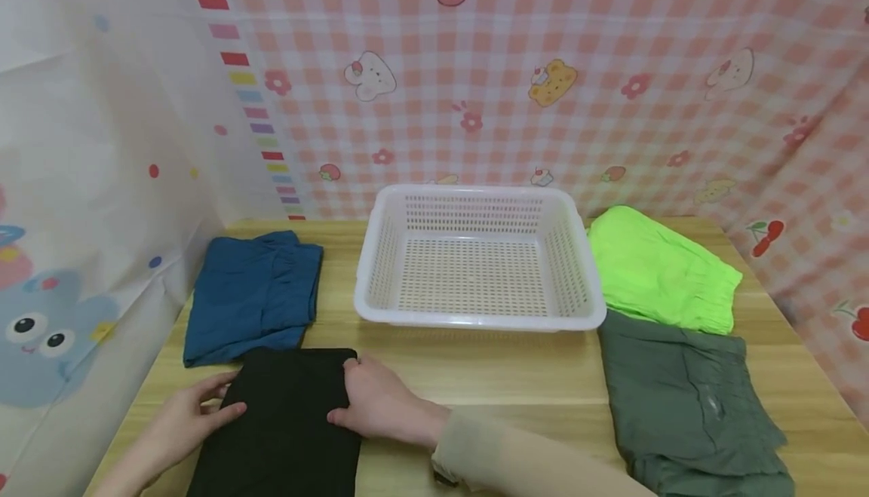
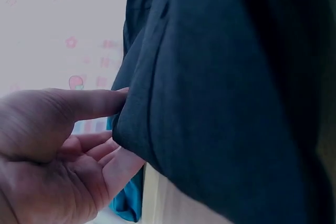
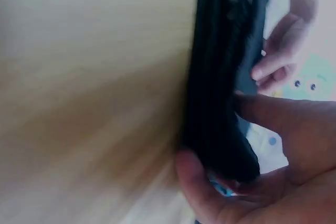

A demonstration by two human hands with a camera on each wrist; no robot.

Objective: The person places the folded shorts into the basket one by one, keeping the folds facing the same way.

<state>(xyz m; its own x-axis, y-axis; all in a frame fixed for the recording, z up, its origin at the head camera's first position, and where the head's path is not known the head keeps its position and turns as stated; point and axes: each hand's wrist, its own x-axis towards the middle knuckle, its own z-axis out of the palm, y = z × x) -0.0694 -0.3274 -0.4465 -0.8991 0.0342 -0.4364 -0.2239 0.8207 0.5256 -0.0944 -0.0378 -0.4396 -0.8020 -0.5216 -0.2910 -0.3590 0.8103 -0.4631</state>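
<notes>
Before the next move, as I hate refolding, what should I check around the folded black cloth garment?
1. Left hand touching the black garment's left edge: ok.
2. Right hand gripping its right edge: ok.
3. White perforated plastic basket upright: ok.
4. Folded grey-green cloth garment apart from the black one: ok.
5. Folded blue cloth garment not touching the black one: cannot tell; they overlap in the head view.

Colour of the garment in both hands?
Black folded garment, clearest in the head view; the left wrist view tints it bluish.
</notes>
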